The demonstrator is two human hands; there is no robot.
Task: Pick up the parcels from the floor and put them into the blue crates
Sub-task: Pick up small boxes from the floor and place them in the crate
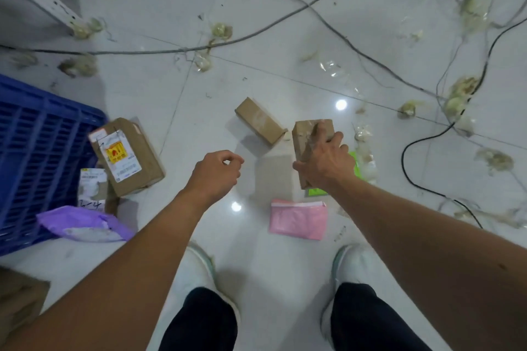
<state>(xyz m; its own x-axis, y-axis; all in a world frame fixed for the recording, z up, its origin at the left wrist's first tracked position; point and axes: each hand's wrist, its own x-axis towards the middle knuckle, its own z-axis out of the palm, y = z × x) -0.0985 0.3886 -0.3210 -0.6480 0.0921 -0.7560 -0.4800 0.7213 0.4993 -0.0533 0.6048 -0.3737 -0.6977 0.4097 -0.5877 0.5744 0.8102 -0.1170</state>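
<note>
Parcels lie scattered over the white floor [271, 265] below us. Our right hand [325, 159] grasps a brown box [306, 137] from above, fingers wrapped over its far end and thumb on the near side. It appears raised off the tiles, with a grey shadow to its left. Our left hand [216, 174] hangs beside it, fingers loosely curled around nothing. A second box [259, 121] lies on the floor just beyond the held one. A pink mailer [298, 222] lies near our feet, and a green packet [355, 164] peeks out under the right hand. At left stands the blue crate [37, 151], with a labelled box [128, 157], a white parcel [92, 188] and a purple bag [82, 225] just beside its wall. Cables [285, 17] cross the floor farther out.
</note>
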